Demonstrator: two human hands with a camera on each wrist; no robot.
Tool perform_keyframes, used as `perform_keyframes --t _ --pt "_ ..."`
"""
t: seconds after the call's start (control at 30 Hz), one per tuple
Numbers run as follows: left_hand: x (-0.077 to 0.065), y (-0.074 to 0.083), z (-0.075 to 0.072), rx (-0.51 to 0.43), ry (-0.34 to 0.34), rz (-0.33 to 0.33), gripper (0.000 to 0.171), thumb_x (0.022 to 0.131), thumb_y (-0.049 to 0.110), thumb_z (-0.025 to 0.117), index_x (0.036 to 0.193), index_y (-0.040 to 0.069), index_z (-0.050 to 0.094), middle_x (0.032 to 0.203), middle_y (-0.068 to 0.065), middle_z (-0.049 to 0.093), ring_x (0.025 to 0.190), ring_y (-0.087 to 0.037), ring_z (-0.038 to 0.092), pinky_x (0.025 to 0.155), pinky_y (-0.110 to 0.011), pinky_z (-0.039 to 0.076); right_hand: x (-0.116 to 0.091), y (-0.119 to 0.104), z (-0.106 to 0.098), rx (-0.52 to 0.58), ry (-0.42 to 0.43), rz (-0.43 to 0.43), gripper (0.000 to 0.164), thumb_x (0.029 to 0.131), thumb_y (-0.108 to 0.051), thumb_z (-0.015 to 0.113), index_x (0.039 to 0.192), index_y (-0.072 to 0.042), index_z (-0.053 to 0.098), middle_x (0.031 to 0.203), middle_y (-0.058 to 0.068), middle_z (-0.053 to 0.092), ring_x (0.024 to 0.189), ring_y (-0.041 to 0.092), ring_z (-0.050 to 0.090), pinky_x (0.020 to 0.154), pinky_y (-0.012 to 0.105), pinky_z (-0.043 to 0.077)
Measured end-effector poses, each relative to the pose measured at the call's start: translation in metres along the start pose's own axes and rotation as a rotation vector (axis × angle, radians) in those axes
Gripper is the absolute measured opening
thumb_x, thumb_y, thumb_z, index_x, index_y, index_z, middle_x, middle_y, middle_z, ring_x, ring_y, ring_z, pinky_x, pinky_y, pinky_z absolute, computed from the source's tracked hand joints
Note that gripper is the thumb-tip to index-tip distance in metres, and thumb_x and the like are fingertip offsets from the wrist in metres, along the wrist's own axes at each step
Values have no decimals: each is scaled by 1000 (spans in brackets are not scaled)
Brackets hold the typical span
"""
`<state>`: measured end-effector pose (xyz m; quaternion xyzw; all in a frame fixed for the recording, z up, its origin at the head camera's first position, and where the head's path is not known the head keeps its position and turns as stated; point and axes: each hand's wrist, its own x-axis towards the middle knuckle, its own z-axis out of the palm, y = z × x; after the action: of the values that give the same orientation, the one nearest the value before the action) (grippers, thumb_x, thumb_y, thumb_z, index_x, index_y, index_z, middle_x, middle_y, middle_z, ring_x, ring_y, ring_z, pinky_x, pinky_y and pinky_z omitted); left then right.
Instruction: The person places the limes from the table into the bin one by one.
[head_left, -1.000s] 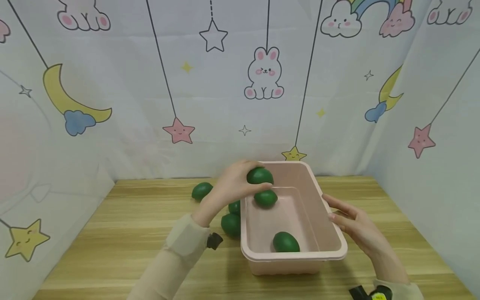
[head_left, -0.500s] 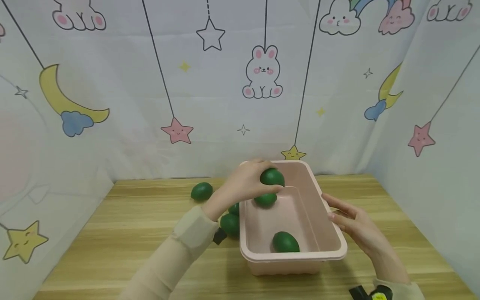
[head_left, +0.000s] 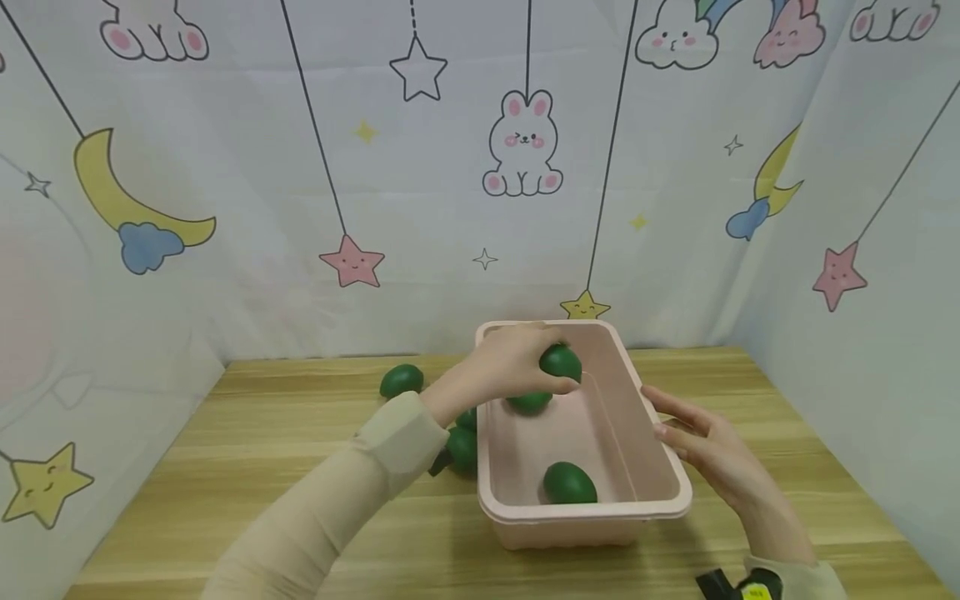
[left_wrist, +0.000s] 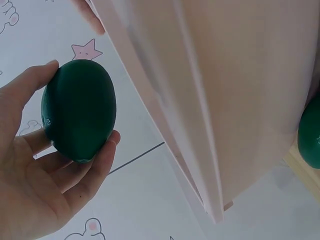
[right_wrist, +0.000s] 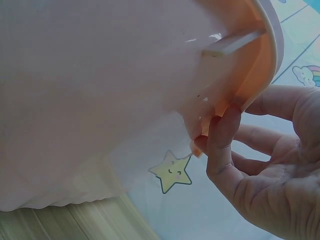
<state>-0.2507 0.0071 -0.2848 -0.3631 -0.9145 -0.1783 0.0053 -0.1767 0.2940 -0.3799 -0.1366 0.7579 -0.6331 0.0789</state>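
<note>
Tabletop [head_left: 247, 442] of wood grain, cartoon cloth [head_left: 435, 192] behind; hands [left_wrist: 37, 182] [right_wrist: 275, 175] curled, left round green fruit [left_wrist: 80, 112], right gripping pink tub rim [head_left: 585, 512].

The left hand [left_wrist: 35, 185] grips a green egg-shaped object [left_wrist: 80, 110] between thumb and fingers, beyond the rim of the pink bin [left_wrist: 250, 90]. Part of the right hand [left_wrist: 90, 17] appears at the bin's rim. A second green object [left_wrist: 310, 132], partly cropped, is beside the bin's outer wall. Patterned cloth [left_wrist: 135, 190] is behind the bin.

Pink bin [head_left: 562, 534]: smooth plastic, slight sheen. Green fruit [left_wrist: 80, 110]: smooth, low-gloss. Tabletop [head_left: 247, 433]: wood-grained. Backdrop [head_left: 435, 192]: creased cloth.
</note>
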Motion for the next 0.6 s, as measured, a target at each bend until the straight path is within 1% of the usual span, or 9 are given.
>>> perform_keyframes --t 0.1,0.17,0.27,0.4,0.6 --pt "3 2 2 25 -19 13 41 84 48 68 116 22 61 113 8 64 90 -7 57 72 -24 46 -1 -1 0 -8 4 7 53 99 -11 51 149 -6 33 133 -21 52 114 -2 57 88 22 52" --pt "5 4 3 46 -35 14 41 84 48 69 114 22 61 110 9 64 87 -7 57 69 -24 45 -1 -1 1 -13 6 13 53 99 -12 51 149 -6 33 133 -21 52 114 -2 57 88 22 52" --pt "6 6 6 84 -57 7 44 84 50 68 116 21 61 110 8 65 88 -7 58 69 -24 45 0 -2 1 -21 8 16 53 99 -13 51 149 -6 34 133 -21 52 114 -2 57 88 22 52" --pt "7 9 9 107 -87 8 45 84 51 67 117 21 60 110 7 64 87 -8 57 68 -25 44 0 -2 2 -10 9 13 53 99 -12 51 148 -5 34 132 -19 53 113 -1 58 88 22 52" --pt "10 12 15 97 -114 28 40 84 50 67 112 22 60 101 9 61 84 -8 54 63 -23 41 -1 -3 2 24 6 8 54 98 -11 51 149 -4 33 131 -18 55 112 1 59 88 22 52"
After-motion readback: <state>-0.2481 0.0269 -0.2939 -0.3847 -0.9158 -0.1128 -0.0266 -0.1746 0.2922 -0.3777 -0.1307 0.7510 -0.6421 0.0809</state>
